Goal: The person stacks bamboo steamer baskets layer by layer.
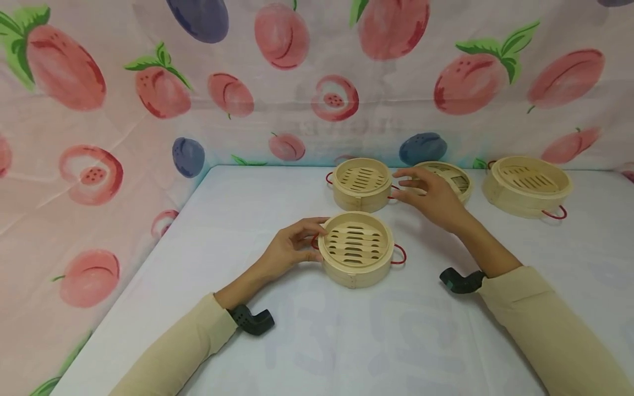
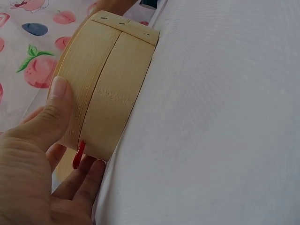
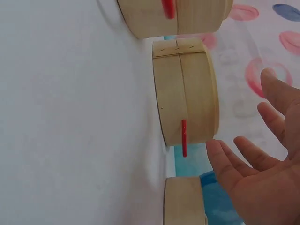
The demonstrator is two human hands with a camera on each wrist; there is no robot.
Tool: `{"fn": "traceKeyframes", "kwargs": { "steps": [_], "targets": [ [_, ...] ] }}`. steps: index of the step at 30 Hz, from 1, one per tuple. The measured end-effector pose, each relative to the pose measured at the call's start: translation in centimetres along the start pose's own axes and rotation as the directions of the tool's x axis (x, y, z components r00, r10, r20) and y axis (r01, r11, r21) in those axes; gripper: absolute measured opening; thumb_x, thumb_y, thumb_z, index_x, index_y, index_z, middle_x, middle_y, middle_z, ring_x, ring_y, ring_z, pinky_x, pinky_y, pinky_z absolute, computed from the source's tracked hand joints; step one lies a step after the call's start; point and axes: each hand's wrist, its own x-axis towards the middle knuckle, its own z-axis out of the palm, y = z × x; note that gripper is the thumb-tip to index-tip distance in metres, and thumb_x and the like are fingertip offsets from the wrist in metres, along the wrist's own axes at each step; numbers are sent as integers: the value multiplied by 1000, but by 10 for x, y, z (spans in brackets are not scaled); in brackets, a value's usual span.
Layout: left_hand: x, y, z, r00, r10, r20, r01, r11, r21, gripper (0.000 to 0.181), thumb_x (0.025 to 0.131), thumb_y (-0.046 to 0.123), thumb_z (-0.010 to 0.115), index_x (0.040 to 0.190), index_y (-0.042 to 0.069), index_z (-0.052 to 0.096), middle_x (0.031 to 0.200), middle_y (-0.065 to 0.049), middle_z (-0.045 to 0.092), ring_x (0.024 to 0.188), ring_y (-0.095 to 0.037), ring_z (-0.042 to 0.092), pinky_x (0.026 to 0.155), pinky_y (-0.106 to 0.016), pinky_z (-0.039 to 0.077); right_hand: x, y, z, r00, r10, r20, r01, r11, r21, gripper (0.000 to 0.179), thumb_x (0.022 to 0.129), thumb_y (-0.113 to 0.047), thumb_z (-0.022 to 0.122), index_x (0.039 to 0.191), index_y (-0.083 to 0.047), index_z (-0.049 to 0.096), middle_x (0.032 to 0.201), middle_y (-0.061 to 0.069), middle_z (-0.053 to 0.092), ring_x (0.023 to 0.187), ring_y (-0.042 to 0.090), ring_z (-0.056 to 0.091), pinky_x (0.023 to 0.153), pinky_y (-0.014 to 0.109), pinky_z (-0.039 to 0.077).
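A small round bamboo steamer (image 1: 355,248) with red wire handles stands on the white table (image 1: 247,198) near me. My left hand (image 1: 304,237) grips its left side. In the left wrist view the thumb (image 2: 58,101) lies on the steamer's wall (image 2: 112,89) and the fingers curl under by the red handle (image 2: 78,154). My right hand (image 1: 421,190) hovers open, fingers spread, just right of a second small steamer (image 1: 360,184) farther back. In the right wrist view the open hand (image 3: 262,173) stands apart from that steamer (image 3: 187,96).
A third steamer (image 1: 453,177) sits behind my right hand, a larger one (image 1: 527,184) at the far right. Fruit-print cloth (image 1: 148,110) walls the table at the back and left. Bare table surface lies in front.
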Motion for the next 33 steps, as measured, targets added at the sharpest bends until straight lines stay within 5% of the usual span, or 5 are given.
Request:
{"fn": "traceKeyframes", "kwargs": {
  "steps": [22,25,28,33],
  "targets": [
    [-3,-4,0,1000,-26,-3,25,998,-57,48,74,-7,77,119,-5,58,139,-12,48,127,-26,45,101,-41,40,19,22,24,1000,-19,8,17,986,168,49,89,-13,70,133,-2,53,146,14,38,133,36,37,104,48,35],
    [-4,-4,-1,1000,-26,-1,26,998,-54,48,75,-5,78,118,-4,59,139,-12,48,128,-26,45,101,-40,40,20,23,28,999,-35,17,33,992,124,49,88,-13,71,133,-3,54,144,13,39,127,32,43,101,46,38],
    [-3,-3,-2,1000,-27,3,27,998,-53,48,75,-2,78,118,-4,59,139,-12,48,128,-26,45,100,-40,41,20,24,31,998,-55,11,54,998,19,50,88,-17,72,134,-7,55,138,10,45,106,28,49,84,40,43],
    [-3,-2,-3,1000,-20,10,21,999,-46,47,75,-2,78,118,-4,59,139,-11,48,129,-25,44,101,-40,39,21,27,36,987,-157,-15,155,983,-94,46,86,-15,74,129,-7,59,114,10,55,82,26,46,68,34,38]
  ]
}}
